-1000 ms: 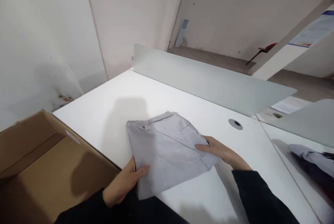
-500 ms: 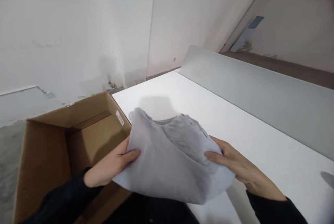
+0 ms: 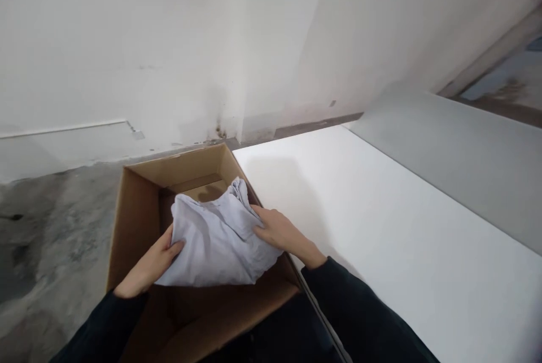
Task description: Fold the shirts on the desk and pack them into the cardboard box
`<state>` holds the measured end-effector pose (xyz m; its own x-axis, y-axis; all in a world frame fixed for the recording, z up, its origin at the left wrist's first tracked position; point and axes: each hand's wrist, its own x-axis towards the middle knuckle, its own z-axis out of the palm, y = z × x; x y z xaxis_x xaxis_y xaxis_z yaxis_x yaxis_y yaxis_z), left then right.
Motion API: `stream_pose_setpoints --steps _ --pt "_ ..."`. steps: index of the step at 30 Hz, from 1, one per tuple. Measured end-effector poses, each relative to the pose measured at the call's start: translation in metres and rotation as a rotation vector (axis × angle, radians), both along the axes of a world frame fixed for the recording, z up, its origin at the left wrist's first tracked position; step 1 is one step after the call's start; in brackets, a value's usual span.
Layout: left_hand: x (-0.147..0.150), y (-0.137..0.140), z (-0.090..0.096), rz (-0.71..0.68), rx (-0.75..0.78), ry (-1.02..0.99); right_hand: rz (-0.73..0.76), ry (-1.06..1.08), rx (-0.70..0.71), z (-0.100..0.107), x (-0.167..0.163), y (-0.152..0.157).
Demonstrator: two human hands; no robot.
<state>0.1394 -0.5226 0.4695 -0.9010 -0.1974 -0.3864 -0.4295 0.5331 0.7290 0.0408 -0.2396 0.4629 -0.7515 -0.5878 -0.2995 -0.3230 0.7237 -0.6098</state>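
Head view | left hand (image 3: pixel 152 264) and right hand (image 3: pixel 282 231) each grip one side of a folded pale-grey cloth (image 3: pixel 214 250) | cloth held over an open brown cardboard box (image 3: pixel 133 219) beside the left edge of a flat white desk (image 3: pixel 406 244) | even, level grips should keep folds neat | box: inner walls show; space beneath cloth hidden

One garment (image 3: pixel 215 244), one box (image 3: pixel 134 216), one table (image 3: pixel 406 256).

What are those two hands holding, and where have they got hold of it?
A folded light grey cloth: the left hand grips its left edge and the right hand its right edge, thumbs on the near face.
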Motion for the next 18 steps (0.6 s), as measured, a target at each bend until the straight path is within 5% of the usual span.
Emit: stream_pose_setpoints --steps 11,18 --pt "-0.016 -0.072 -0.038 -0.099 -0.141 -0.146 0.083 0.024 0.259 -0.041 -0.021 -0.074" --pt "-0.060 -0.090 -0.055 -0.077 -0.549 -0.147 0.008 0.141 0.198 -0.069 -0.061 -0.124"
